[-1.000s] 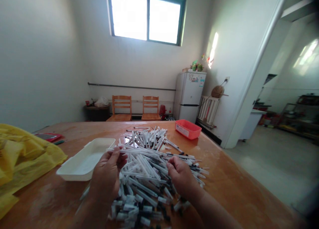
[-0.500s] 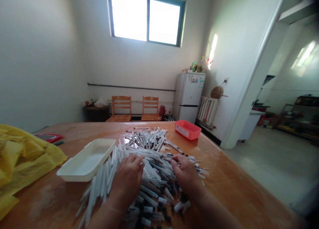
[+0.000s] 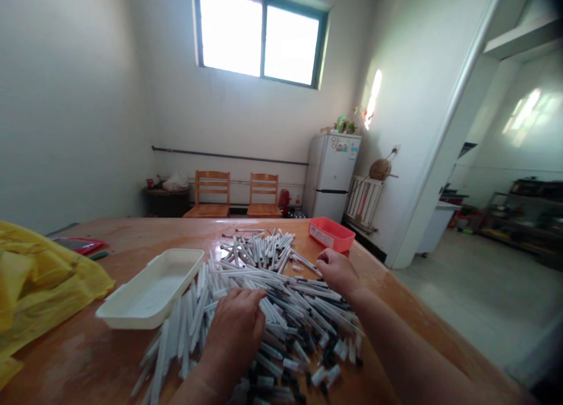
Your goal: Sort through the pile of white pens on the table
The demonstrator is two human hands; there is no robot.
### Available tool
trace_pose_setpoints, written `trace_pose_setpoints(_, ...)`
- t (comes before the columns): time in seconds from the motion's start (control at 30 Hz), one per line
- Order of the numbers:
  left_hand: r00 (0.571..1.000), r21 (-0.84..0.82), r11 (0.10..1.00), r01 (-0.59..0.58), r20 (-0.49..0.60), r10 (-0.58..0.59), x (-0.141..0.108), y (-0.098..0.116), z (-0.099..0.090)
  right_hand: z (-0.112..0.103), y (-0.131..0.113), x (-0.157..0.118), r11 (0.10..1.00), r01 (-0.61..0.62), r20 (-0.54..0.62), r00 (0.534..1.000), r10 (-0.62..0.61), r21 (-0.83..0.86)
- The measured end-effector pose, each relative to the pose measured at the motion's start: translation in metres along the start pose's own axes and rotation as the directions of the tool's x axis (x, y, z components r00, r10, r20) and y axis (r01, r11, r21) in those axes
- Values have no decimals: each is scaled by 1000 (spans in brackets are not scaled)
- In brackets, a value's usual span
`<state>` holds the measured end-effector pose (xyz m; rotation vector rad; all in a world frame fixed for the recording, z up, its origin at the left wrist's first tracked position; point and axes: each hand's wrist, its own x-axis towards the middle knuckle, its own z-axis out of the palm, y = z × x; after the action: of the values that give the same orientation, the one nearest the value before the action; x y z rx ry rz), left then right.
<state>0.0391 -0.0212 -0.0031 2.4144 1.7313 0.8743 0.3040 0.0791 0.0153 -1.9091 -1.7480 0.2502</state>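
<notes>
Left grip [image 3: 238,319]: palm-down over your pens [image 3: 290,296], closure hidden
Right grip [image 3: 338,270]: curled, hold unclear
Surface [image 3: 141,235], far-right corner: red tray [image 3: 332,233]
Room: fridge [image 3: 334,170]

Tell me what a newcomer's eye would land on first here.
Probably the sprawling heap of pen parts across the middle of the table, the left hand over it. Then the crumpled yellow sheeting at the table's left and the red tray toward its far right corner.

place: looks like a home room | signs: fridge [image 3: 333,170], wooden chairs [image 3: 212,209], radiator [image 3: 363,197], wooden table [image 3: 70,346]
</notes>
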Motion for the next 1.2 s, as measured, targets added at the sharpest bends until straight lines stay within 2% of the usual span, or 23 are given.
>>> trace_pose_setpoints(0.1,999,-24,1000,-16,40,17,-2,1,3,15,6,24,988,-62,78,994,74,-139)
trace_pose_setpoints(0.23,995,-60,996,-71,66,75,-3,3,6,33,11,41,958,-108,141,979,150,-266)
trace_pose_setpoints(0.4,992,-97,989,-109,48,114,-4,8,3,40,10,46,944,-73,187,973,139,-323)
trace_pose_setpoints(0.57,996,-164,982,-94,-15,92,-3,7,0,23,7,42,959,-1,188,981,57,-283)
trace_pose_setpoints(0.7,995,-352,935,-44,-97,10,1,1,3,-3,-1,22,987,45,194,981,-15,-154)
trace_pose_setpoints(0.77,991,-526,850,24,-103,-91,4,-1,5,-13,-9,3,997,69,234,970,-57,-43)
trace_pose_setpoints(0.8,984,-624,777,76,-78,-159,6,-1,6,-17,-14,-9,997,78,269,960,-82,23)
trace_pose_setpoints(0.87,952,-798,567,205,29,-304,8,1,4,-20,-25,-37,983,81,343,929,-135,167)
trace_pose_setpoints(0.9,928,-859,440,261,98,-359,9,2,2,-20,-30,-51,959,63,400,900,-175,277)
trace_pose_setpoints(0.93,906,-902,314,297,162,-392,9,4,-1,-19,-35,-64,862,-65,504,832,-231,502)
trace_pose_setpoints(0.97,890,-928,200,314,215,-402,9,5,-3,-16,-40,-76,755,-198,579,767,-278,625)
trace_pose_setpoints(1.03,888,-954,35,299,265,-375,9,7,-9,-9,-48,-95,573,-386,642,683,-349,723)
trace_pose_setpoints(1.1,902,-962,-44,270,268,-339,9,8,-14,0,-54,-107,456,-501,668,652,-360,735)
trace_pose_setpoints(1.2,910,-963,-89,254,270,-316,8,7,-17,13,-61,-117,321,-621,697,601,-391,715)
